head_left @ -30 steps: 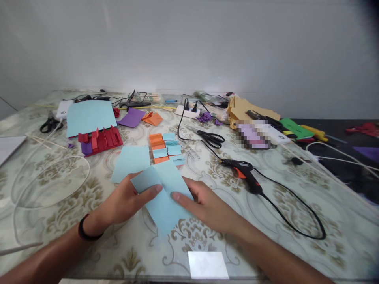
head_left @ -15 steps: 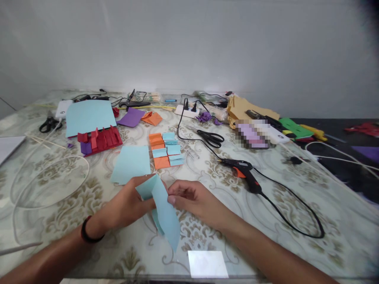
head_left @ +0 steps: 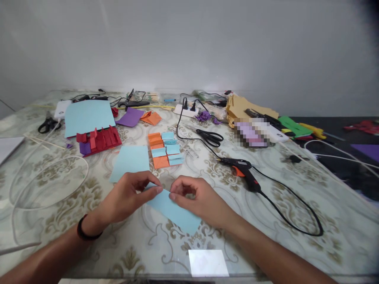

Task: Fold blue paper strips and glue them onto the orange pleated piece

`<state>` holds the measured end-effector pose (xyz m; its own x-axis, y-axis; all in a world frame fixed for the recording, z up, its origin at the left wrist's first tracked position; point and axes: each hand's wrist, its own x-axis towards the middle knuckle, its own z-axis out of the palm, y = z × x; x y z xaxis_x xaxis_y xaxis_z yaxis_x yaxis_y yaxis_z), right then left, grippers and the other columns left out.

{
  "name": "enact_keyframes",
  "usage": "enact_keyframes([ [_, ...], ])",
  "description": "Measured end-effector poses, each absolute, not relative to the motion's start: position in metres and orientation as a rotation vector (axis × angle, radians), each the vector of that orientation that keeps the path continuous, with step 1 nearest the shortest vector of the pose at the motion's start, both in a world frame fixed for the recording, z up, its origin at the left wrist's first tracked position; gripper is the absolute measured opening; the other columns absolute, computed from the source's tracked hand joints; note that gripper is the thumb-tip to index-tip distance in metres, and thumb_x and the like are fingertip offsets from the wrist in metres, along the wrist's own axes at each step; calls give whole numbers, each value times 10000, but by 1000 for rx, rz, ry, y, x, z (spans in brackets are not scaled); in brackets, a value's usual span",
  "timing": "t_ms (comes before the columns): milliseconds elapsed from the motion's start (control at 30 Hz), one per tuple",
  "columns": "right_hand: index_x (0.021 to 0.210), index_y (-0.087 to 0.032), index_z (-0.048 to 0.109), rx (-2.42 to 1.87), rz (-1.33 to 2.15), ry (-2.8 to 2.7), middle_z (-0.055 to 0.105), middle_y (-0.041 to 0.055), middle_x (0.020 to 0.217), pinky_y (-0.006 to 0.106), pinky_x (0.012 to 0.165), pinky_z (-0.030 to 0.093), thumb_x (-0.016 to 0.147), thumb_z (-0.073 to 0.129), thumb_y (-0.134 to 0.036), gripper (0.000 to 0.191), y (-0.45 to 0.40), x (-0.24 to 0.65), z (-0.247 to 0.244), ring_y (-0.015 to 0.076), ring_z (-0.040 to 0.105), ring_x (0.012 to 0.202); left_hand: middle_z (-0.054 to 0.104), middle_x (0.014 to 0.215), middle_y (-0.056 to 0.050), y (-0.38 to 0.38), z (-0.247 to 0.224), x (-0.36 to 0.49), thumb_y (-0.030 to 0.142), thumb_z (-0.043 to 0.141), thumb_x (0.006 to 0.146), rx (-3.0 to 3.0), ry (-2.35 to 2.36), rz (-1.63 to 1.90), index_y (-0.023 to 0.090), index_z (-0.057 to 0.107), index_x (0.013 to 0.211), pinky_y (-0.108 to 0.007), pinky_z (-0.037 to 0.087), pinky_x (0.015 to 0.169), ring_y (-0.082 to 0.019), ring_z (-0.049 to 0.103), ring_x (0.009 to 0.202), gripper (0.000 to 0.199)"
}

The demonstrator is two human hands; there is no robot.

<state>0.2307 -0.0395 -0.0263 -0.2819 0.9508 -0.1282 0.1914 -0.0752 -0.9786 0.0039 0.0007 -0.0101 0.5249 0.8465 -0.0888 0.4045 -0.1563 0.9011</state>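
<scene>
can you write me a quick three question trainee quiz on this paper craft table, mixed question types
1. True or false: both hands pinch the folded light blue paper strip.
2. Which lies nearest the right hand? A black and orange glue gun B black-handled scissors C dark red folded paper piece
3. Fill in: the left hand has a black ____ at its wrist.

Key: 1 true; 2 A; 3 band

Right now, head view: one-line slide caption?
Left hand and right hand pinch a folded light-blue paper on the patterned table, glue gun lying to the right.
</scene>
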Motion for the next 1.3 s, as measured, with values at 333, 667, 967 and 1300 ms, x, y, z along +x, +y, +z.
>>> enact_keyframes([
  [333, 785, -198, 645, -1233, 1427, -1609, 610, -20, 717, 274, 652, 432, 833, 678, -201, 59, -41, 228, -29, 137, 528, 680, 739, 768, -1, -8, -11, 11, 260, 643, 935, 1958, 976, 456, 185, 770, 872, -248, 427, 655, -141, 590, 691, 161],
  [667, 766, -190, 636, -1218, 1384, -1576, 618, -26, 723, 262, 662, 443, 774, 674, -160, 50, -31, 246, -23, 127, 548, 676, 631, 668, 28, 11, 0, -14, 237, 715, 891, 1747, 934, 716, 177, 708, 726, -226, 371, 577, -106, 509, 632, 175],
  [967, 867, -202, 665, -1284, 993, -1698, 629, -18, 769, 292, 699, 458, 825, 683, -189, 47, -25, 266, -13, 153, 576, 724, 699, 748, 17, 15, 3, -19, 224, 700, 936, 1938, 916, 830, 199, 728, 804, -229, 439, 638, -114, 586, 693, 137],
  [1300, 878, -211, 709, -960, 536, -1908, 699, 44, 938, 377, 874, 480, 896, 715, -116, 97, -38, 239, -19, 206, 589, 940, 778, 896, 5, -3, -4, -2, 161, 696, 944, 2151, 822, 834, 217, 741, 941, -237, 527, 763, -126, 712, 816, 72],
])
